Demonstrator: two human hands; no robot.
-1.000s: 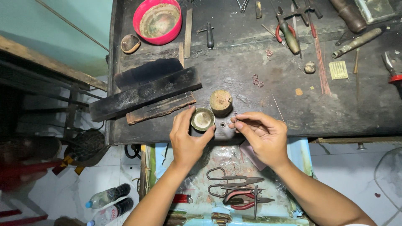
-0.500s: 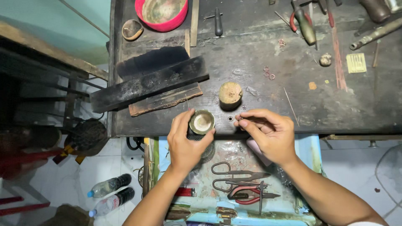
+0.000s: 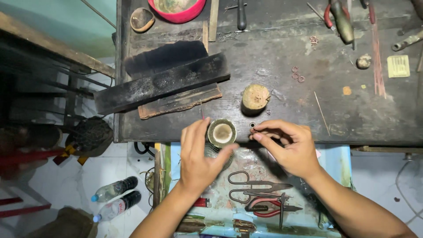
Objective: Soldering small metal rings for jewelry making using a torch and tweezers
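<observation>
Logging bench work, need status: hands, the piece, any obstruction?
Left hand grips round metal cylinder at bench edge. Right hand pinches tiny ring beside it. Round wooden stump just behind, apart.

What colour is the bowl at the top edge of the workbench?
The bowl is bright pinkish-red outside with a dull greenish-grey inside, seen in the head view, the only one.

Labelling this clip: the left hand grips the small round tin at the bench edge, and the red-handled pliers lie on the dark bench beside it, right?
Not quite. The head view shows the left hand on the round tin, but the red-handled pliers lie on the lower shelf below the bench.
</observation>
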